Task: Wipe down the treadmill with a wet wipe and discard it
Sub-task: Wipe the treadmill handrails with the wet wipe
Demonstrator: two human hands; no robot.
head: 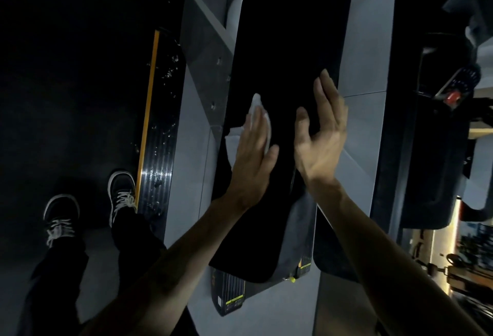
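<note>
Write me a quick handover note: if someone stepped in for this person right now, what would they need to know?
Left hand: flat, fingers straight, pressing the white wet wipe onto the black treadmill belt, near its left edge.
Right hand: open, holds nothing, raised above the belt's right side, near the grey side rail.
Done: wipe is out and on the belt; how much has been wiped cannot be told.
Left: finish wiping the treadmill, then discard the wipe. No bin is in view.
</note>
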